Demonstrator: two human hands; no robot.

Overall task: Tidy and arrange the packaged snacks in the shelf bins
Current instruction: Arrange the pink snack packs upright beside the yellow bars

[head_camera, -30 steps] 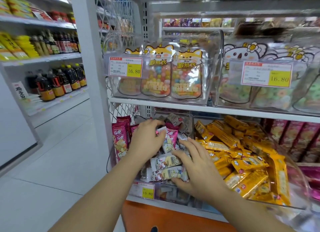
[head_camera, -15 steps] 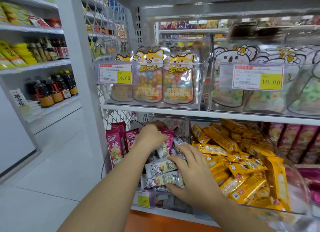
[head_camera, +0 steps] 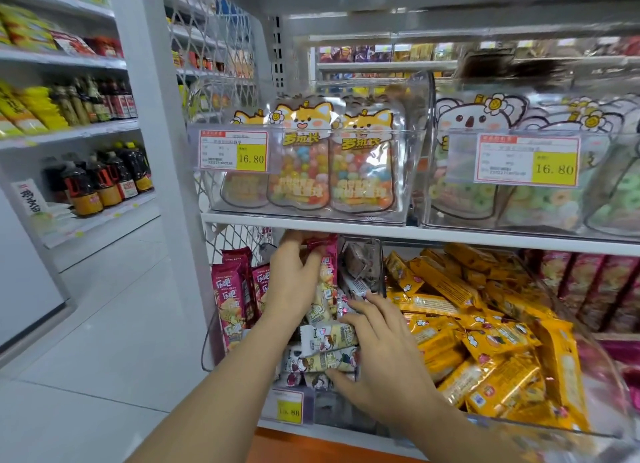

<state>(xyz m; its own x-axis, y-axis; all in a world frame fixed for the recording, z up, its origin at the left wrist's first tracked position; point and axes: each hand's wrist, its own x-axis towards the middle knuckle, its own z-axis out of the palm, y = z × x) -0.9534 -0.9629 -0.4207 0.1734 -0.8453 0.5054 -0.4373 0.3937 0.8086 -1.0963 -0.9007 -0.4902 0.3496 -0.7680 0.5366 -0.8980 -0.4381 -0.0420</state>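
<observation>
My left hand [head_camera: 294,275] reaches deep into the lower left clear bin [head_camera: 322,409], right under the shelf board, and grips an upright magenta snack pack [head_camera: 327,272]. Its fingertips are hidden behind the pack. My right hand [head_camera: 379,355] lies with spread fingers against the stack of cream-coloured snack packs [head_camera: 329,353] at the bin's front, thumb under the lowest one. More magenta packs [head_camera: 230,300] stand upright at the left, outside the bin.
A bin of yellow snack bars [head_camera: 485,341] sits right of my hands. Above, clear bins hold cat-shaped candy bags [head_camera: 332,164] and koala bags [head_camera: 485,185]. A wire mesh panel [head_camera: 221,47] and white post [head_camera: 152,116] stand left; sauce bottles [head_camera: 104,182] line the far shelves.
My left hand has moved up and further back into the bin with the magenta pack. My right hand stays on the cream packs. The camera has come closer.
</observation>
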